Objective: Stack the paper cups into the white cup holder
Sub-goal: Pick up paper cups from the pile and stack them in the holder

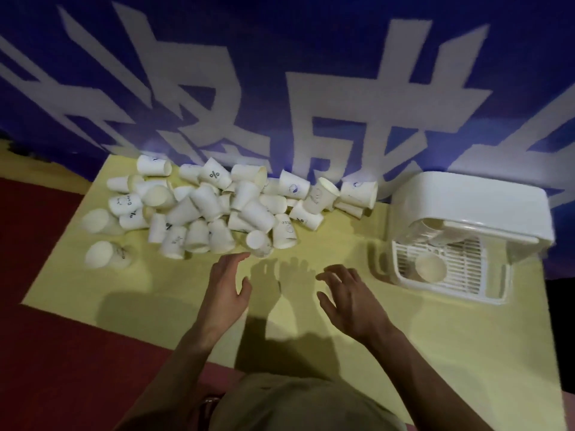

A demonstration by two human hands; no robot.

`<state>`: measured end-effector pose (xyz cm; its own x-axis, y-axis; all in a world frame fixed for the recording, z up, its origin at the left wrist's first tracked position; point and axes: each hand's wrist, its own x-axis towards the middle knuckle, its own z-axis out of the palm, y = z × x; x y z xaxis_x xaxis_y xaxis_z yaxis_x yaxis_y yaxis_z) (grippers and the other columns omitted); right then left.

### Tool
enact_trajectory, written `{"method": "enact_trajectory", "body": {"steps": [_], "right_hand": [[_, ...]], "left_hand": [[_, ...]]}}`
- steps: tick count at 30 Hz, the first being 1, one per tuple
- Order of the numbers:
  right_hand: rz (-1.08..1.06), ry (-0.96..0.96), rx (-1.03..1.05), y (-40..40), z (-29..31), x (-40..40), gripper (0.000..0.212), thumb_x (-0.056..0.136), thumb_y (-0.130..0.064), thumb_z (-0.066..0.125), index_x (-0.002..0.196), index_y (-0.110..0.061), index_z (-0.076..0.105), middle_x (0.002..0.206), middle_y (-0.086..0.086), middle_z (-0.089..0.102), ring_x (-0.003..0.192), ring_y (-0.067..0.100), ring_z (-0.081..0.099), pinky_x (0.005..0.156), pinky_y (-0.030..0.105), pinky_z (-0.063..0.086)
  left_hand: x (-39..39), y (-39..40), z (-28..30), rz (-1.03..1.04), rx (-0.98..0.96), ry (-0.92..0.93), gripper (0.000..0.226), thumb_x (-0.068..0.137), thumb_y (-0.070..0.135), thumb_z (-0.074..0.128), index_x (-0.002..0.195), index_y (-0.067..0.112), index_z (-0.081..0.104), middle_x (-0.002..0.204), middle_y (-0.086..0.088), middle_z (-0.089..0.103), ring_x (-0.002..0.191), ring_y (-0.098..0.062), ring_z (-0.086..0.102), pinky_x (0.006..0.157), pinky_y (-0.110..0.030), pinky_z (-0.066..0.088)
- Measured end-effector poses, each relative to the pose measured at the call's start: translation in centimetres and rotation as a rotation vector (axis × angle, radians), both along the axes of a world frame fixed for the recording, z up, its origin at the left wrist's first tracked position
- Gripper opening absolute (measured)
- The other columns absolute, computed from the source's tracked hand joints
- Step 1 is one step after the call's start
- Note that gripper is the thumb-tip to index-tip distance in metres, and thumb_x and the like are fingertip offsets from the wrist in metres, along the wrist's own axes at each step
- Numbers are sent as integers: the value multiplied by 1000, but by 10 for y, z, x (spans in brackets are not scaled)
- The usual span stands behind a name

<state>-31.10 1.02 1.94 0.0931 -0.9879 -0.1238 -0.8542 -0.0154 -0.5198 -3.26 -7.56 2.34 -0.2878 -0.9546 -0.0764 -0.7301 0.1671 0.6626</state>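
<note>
Yellow table cover (342,353) under both hands. Left hand (225,284) and right hand (348,293) hover with fingers spread, holding nothing. Just beyond the left fingertips lies the heap of paper cups (211,209) (mostly tipped over). Well off to the right hand's outer side stands the white cup holder (466,206), one cup (431,268) on its grille.

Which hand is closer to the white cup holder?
Right. The right hand hovers open just left of the white cup holder; the left hand is farther away, by the pile of paper cups.
</note>
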Motion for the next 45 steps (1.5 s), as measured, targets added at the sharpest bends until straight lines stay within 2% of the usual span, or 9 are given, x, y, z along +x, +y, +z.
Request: {"method": "enact_trajectory", "body": {"steps": [6, 13, 15, 20, 27, 34, 39, 41, 45], "right_hand": [[217, -43, 90, -63, -8, 125, 35, 98, -41, 51, 126, -23, 62, 127, 3, 59, 104, 25, 60, 88, 34, 52], [364, 12, 213, -109, -8, 216, 35, 100, -41, 49, 131, -27, 59, 134, -1, 56, 114, 20, 57, 94, 35, 53], [390, 42, 254, -116, -9, 224, 36, 100, -43, 47, 131, -28, 59, 135, -2, 55, 113, 18, 57, 96, 34, 52], [384, 63, 280, -119, -10, 222, 33, 100, -40, 51, 130, -29, 60, 129, -6, 59, 109, 14, 61, 92, 29, 53], [473, 108, 254, -158, -20, 241, 41, 96, -44, 44, 124, -21, 64, 119, 1, 64, 99, 23, 67, 85, 39, 57], [667, 199, 11, -284, -15, 329, 44, 95, -32, 54, 130, -6, 58, 126, 20, 59, 99, 40, 62, 74, 54, 57], [780, 352, -114, -369, -5, 428, 70, 83, -23, 79, 144, -9, 48, 145, 23, 46, 116, 43, 55, 80, 52, 58], [837, 404, -154, -391, -12, 465, 75, 79, -20, 79, 147, -12, 47, 148, 24, 44, 115, 45, 55, 82, 52, 58], [908, 518, -13, -420, -36, 524, 96, 82, -22, 79, 157, -32, 21, 162, 14, 18, 134, 41, 38, 97, 49, 52]], "left_hand": [[176, -75, 16, 310, -214, -127, 51, 81, 6, 63, 131, 13, 56, 127, -10, 56, 118, -32, 50, 106, -42, 34], [319, -132, -30, 580, 38, -231, 90, 65, 51, 62, 141, 6, 45, 140, -28, 42, 128, -48, 42, 106, -58, 34], [327, -142, -42, 571, 88, -235, 95, 65, 57, 66, 144, 8, 42, 143, -29, 37, 130, -51, 39, 106, -59, 35], [329, -171, -55, 605, 190, -183, 88, 81, 35, 80, 152, 18, 31, 153, -20, 24, 134, -50, 32, 106, -54, 40], [319, -165, -76, 644, 277, -226, 113, 72, 65, 76, 154, 8, 23, 142, -26, 35, 122, -50, 46, 94, -54, 48], [314, -152, -84, 697, 186, -95, 78, 83, 62, 59, 140, 15, 35, 120, -20, 51, 99, -45, 62, 74, -50, 55], [313, -145, -78, 783, 201, -87, 70, 83, 71, 51, 129, 19, 44, 114, -8, 54, 89, -31, 63, 67, -41, 56], [318, -137, -82, 774, 242, -119, 62, 87, 66, 55, 131, 24, 42, 122, -3, 50, 98, -25, 59, 75, -39, 56], [326, -105, -82, 818, 342, 15, 62, 88, 40, 69, 140, 26, 38, 139, -1, 44, 117, -22, 52, 94, -39, 50]]}}
